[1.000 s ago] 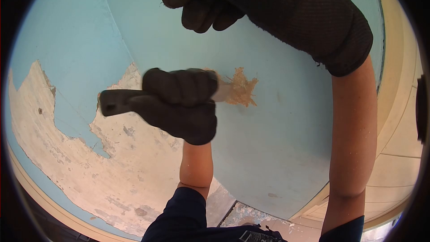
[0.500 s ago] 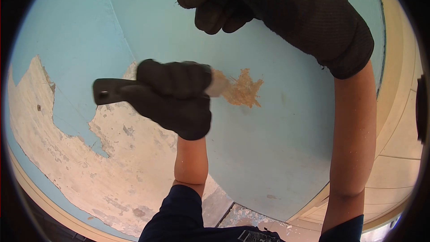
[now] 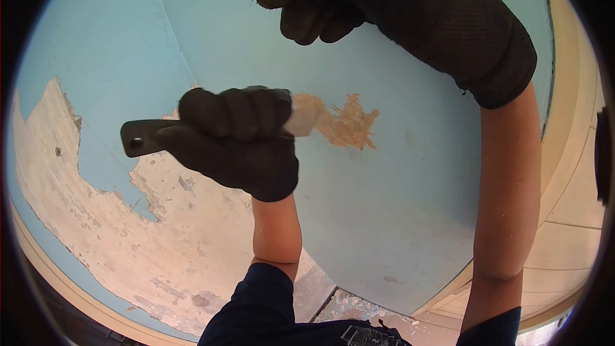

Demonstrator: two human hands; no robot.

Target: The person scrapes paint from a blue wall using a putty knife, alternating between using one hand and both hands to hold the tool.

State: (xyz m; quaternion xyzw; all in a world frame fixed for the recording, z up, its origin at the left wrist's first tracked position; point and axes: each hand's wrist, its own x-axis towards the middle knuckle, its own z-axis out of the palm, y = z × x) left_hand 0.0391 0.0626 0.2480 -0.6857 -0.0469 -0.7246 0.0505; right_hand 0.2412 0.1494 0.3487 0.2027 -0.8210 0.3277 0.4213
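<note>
My left hand (image 3: 237,134), in a dark work glove, is wrapped round the black handle of a scraper (image 3: 144,138). The scraper's pale, short blade (image 3: 301,120) sticks out to the right of the fist, beside a rough tan bare patch (image 3: 351,122) in the light blue paint. My right hand (image 3: 339,0), gloved alike, is raised near the top of the view in front of the wall, its fingers curled in. Its upper part is cut off by the frame, so whatever it may hold is hidden.
Light blue wall (image 3: 397,218) fills the middle. At left, a broad area of stripped plaster (image 3: 192,237) has ragged paint edges. Paint flakes lie on a surface (image 3: 359,307) at the bottom. Cream panelling (image 3: 570,218) runs down the right side.
My left hand has drawn the scraper slightly left, showing more of the tan patch beside the blade. My right hand has barely moved.
</note>
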